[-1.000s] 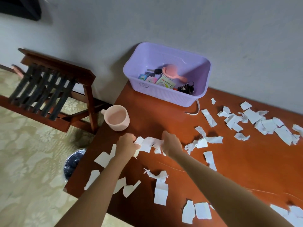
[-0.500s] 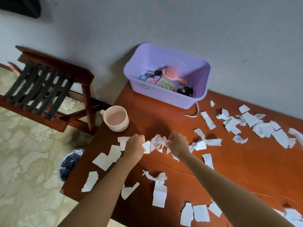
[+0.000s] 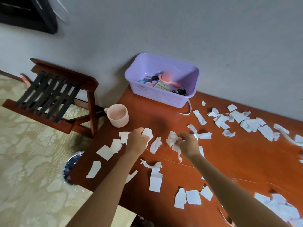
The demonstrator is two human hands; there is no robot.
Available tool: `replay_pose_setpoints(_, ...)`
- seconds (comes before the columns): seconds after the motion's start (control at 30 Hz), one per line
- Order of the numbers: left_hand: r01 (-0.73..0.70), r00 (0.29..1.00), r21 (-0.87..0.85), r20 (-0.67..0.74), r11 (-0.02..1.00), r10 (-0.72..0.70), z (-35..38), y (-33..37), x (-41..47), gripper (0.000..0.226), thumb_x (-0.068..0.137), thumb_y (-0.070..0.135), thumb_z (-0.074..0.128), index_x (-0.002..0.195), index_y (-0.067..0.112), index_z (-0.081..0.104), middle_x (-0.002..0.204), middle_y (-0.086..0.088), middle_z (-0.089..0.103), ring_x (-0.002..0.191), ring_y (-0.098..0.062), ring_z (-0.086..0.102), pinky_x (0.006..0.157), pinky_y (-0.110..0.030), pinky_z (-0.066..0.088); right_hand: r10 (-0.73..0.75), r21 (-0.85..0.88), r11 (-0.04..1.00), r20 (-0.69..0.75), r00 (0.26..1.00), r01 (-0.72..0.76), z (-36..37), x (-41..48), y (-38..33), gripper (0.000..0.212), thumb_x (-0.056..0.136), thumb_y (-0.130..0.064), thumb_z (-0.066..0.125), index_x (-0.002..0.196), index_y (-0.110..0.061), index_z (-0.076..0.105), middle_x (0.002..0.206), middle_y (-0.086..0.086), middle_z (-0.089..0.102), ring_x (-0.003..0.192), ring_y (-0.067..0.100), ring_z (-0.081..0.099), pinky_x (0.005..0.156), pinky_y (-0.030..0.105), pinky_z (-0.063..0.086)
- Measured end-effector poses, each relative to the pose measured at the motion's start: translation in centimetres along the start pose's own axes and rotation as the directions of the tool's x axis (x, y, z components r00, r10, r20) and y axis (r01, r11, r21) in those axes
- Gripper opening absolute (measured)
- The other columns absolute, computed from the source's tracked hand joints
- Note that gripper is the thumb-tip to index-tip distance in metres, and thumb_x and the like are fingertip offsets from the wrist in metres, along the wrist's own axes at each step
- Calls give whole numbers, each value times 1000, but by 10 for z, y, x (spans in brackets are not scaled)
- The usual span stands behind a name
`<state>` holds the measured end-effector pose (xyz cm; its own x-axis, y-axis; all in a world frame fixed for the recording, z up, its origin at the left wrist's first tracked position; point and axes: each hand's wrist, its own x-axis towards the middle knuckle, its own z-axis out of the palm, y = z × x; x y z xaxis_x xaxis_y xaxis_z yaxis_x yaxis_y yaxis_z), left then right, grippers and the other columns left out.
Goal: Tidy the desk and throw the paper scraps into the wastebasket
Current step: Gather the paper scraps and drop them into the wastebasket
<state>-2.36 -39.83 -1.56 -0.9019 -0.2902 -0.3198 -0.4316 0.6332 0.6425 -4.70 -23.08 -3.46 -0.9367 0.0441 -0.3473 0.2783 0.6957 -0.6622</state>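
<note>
1. We see the left hand (image 3: 138, 140) closed on a flat white scrap (image 3: 148, 132), low over the desk (image 3: 229, 158).
2. The right hand (image 3: 188, 145) is pinched shut on a crumpled wad (image 3: 173, 140) of scraps, also just above the desk.
3. One loose scrap lies between the two hands, on the wood.
4. Scraps (image 3: 255, 125) are spread over most of the desk: a band along the far right, a cluster at the near right corner, several by the left edge, a few between our forearms.
5. The wastebasket (image 3: 72, 166) is on the floor at the desk's left edge, partly hidden under it; we see a dark liner, contents not readable.
6. A pink cup (image 3: 118, 115) stands upright near the desk's left edge, beyond the left hand, not touching it.
7. A purple bin (image 3: 162, 97) sits at the far corner against the wall; a pink brush (image 3: 166, 78) and small items are inside.
8. A white strip lies just beside the bin's right front corner.
9. A wooden rack (image 3: 57, 94) stands on the floor left of the desk.
</note>
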Motion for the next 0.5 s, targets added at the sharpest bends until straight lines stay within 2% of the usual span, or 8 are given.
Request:
replay_pose_setpoints(0.07, 28, 999, 8, -35, 1000, -28, -3, -3, -12, 45, 93, 16, 53, 137, 5, 44, 140, -9, 50, 127, -25, 51, 99, -31, 45, -26, -38, 999, 29, 999, 27, -1, -11, 2, 29, 91, -8, 56, 120, -5, 59, 121, 11, 63, 97, 22, 63, 73, 18, 48)
replay_pose_setpoints(0.17, 58, 996, 30, -64, 998, -56, -10, -10, -29, 43, 93, 14, 54, 134, 4, 47, 139, -11, 52, 126, -25, 52, 100, -33, 45, -130, -207, 963, 207, 970, 173, 11, -17, -3, 51, 90, -3, 55, 137, -13, 40, 120, 11, 62, 83, 17, 59, 62, 19, 50)
replay_pose_setpoints(0.23, 66, 994, 44, -86, 997, -62, -14, -14, -31, 44, 92, 13, 54, 135, 4, 47, 139, -11, 51, 127, -25, 51, 101, -32, 45, -183, -322, 904, 302, 936, 281, 26, -9, -10, 68, 89, 4, 54, 146, -17, 24, 129, 10, 58, 84, 19, 61, 60, 19, 49)
replay_pose_setpoints(0.3, 72, 993, 47, -101, 996, -67, -17, -14, -31, 43, 93, 12, 54, 134, 3, 47, 138, -12, 52, 127, -26, 51, 100, -31, 45, -199, -375, 865, 354, 914, 334, 41, -3, -17, 75, 87, 6, 55, 148, -20, 19, 131, 11, 55, 84, 22, 63, 53, 16, 44)
replay_pose_setpoints(0.37, 63, 992, 37, -111, 997, -59, -17, -12, -27, 37, 93, 12, 54, 129, 2, 51, 130, -13, 57, 120, -27, 55, 95, -30, 48, -178, -410, 845, 387, 905, 342, 51, 1, -18, 70, 87, 4, 56, 145, -20, 25, 121, 12, 60, 78, 20, 61, 53, 17, 46)
replay_pose_setpoints(0.43, 61, 992, 22, -113, 998, -58, -16, -11, -24, 30, 92, 11, 53, 121, 1, 56, 122, -14, 61, 114, -27, 59, 88, -28, 49, -141, -456, 825, 403, 904, 332, 57, 5, -16, 50, 88, 3, 56, 133, -14, 44, 112, 12, 63, 84, 24, 64, 66, 25, 55)
replay_pose_setpoints(0.5, 66, 992, 14, -110, 998, -65, -14, -12, -21, 27, 92, 11, 53, 117, 0, 57, 119, -15, 63, 110, -27, 60, 87, -27, 49, -112, -472, 832, 373, 921, 293, 58, 8, -11, 30, 88, 1, 55, 117, -9, 57, 105, 12, 65, 87, 24, 65, 74, 27, 56)
